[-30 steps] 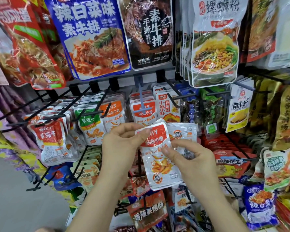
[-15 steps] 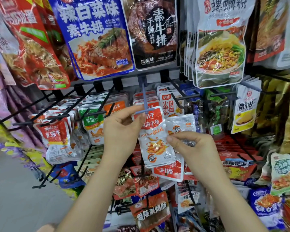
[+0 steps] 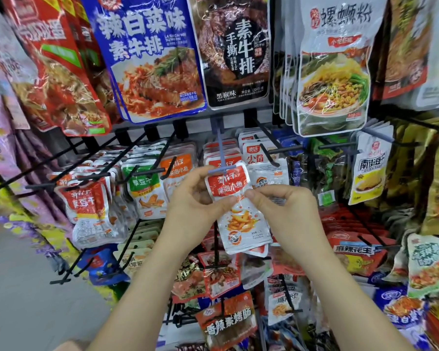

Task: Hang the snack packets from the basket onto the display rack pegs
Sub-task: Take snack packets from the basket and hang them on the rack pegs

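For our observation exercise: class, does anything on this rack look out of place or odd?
The pale blue peg at the red-and-white packet, pinched by the left hand and right hand, stands out: neighbouring pegs are black. Nothing looks spilled.

On the red-and-white foil snack packet [image 3: 238, 211], I can't tell whether the hole sits over the pale blue plastic peg [image 3: 220, 151]: the peg's crossbar covers the top edge. The left hand [image 3: 195, 202] hides its left edge; the small print is unreadable.
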`<state>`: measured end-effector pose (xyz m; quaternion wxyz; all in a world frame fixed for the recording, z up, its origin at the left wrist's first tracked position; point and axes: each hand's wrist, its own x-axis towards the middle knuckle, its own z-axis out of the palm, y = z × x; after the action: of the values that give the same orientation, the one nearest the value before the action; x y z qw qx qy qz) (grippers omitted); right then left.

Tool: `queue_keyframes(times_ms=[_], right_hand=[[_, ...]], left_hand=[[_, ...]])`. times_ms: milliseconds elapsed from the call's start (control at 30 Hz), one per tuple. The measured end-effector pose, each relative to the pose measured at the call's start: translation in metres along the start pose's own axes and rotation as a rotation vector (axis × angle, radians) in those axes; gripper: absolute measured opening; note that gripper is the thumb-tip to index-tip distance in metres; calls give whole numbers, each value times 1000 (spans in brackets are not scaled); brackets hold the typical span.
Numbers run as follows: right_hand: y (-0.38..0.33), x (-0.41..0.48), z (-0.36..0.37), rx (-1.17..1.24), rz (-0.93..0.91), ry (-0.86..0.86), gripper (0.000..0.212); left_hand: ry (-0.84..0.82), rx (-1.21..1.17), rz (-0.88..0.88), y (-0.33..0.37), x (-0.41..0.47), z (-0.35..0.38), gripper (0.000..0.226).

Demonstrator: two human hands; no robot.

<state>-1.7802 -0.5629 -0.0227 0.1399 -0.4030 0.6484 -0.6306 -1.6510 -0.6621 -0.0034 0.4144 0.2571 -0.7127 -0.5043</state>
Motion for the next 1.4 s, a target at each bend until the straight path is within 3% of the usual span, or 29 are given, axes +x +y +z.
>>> queue_keyframes(times_ms=[233,467,600,667,700,833,900,1033,1100,1167,1333,1400], right_hand=[[16,-15,-16,-43,10,68,13],[15,-30,-35,261,66,141,30],[9,-41,-38,259,20,186,46],[8,-44,-37,282,14,163,40],[8,-45,-36,323,35,138,34],[5,-47,-29,320,74,79,14],[2,-48,-24,316,91,74,10],[-2,-53,-13,316,98,144,11],[-5,-56,-6,357,72,170,8],[-9,-60,3,372,27,170,15],[-8,-64,6,365,-9,37,33],[-5,-62,-3,462,30,-51,54]], left_hand=[[73,89,-10,-9,10,0,45],[198,591,239,-29,20,8,41],[220,720,331,-27,-9,6,36],[151,590,327,-18,-35,6,21],[38,503,325,-14,-50,7,22],[-290,497,380,-17,-84,4,55],[-315,380,239,-10,-87,2,62],[-238,-157,-98,11,-91,-1,46],[-122,-246,-218,8,-93,8,61],[-3,-286,-328,5,-94,22,56],[231,-465,-358,3,-89,29,32],[261,-489,-349,7,-85,25,29]])
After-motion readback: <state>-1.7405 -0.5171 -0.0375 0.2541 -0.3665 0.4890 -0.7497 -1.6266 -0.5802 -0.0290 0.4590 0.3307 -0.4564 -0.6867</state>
